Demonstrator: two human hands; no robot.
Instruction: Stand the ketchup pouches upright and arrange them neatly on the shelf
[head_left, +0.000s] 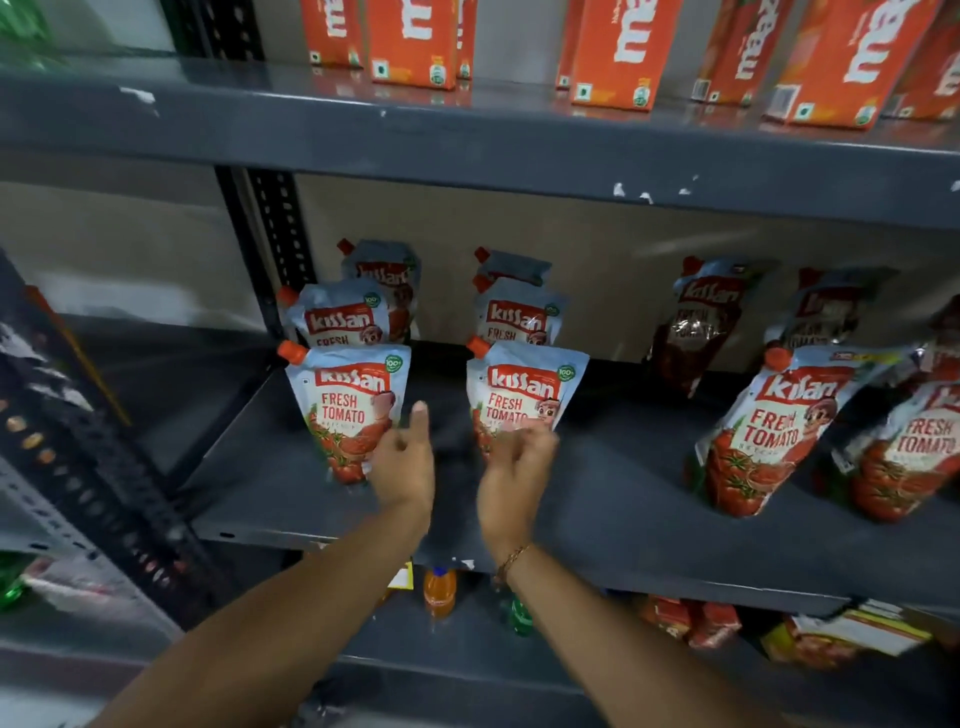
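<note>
Your left hand (402, 460) is loosely open and touches the front left pouch (348, 410), not gripping it. Your right hand (514, 467) is blurred before the next pouch (524, 395) on the shelf (623, 499); I cannot tell its grip.

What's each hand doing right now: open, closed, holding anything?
Left hand: open, fingers against the front-left ketchup pouch, not gripping it.
Right hand: blurred, at the next front pouch; grip cannot be told.
</note>
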